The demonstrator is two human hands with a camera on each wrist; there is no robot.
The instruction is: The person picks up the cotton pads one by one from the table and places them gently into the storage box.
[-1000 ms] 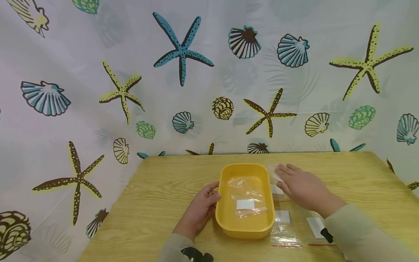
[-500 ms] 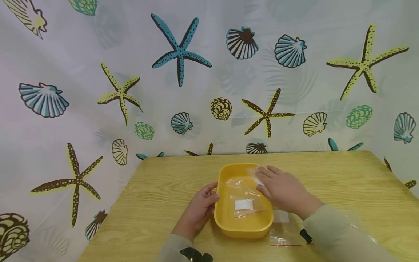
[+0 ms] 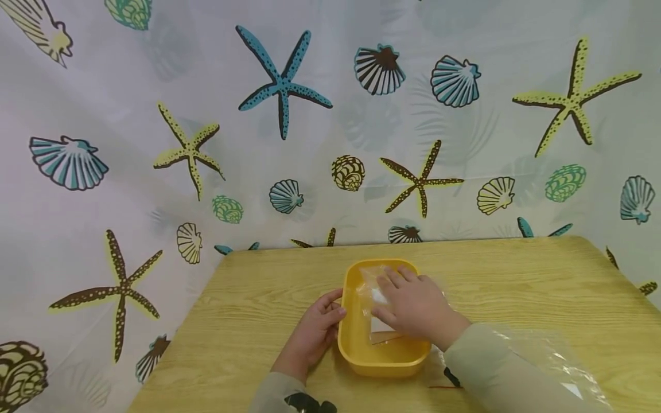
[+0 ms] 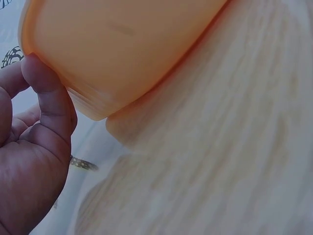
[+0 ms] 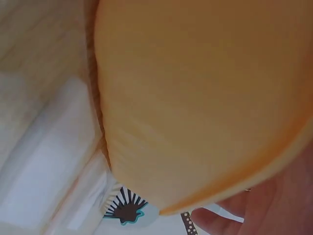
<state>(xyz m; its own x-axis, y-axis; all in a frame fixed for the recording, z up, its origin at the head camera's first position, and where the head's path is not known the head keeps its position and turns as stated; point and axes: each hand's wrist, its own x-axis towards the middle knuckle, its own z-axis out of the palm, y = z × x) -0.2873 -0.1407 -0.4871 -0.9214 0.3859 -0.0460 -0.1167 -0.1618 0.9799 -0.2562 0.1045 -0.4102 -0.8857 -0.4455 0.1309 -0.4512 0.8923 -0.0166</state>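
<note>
A yellow plastic tub (image 3: 350,344) stands on the wooden table. My left hand (image 3: 314,330) grips its left wall, thumb at the rim and fingers along the outside; the left wrist view shows the fingertips against the tub (image 4: 107,49). Over the tub's right side reaches my right hand (image 3: 418,304), fingers extended and spread above a clear zip bag (image 3: 372,274). White labels show beside and below the fingers. Another clear bag lies beneath in the tub, partly covered by this hand. In the right wrist view, part of the right hand (image 5: 274,205) shows past the tub's rim.
Right of the tub, clear bags (image 3: 563,373) lie on the table (image 3: 248,321), partly hidden by the right sleeve (image 3: 511,367). One bag with a white label (image 5: 49,147) lies close beside the tub. A curtain (image 3: 310,143) with starfish and shells hangs behind the table.
My right hand has moved left from the table beside the tub to inside it, bringing a clear bag over the one lying there. The left hand has kept its grip on the tub.
</note>
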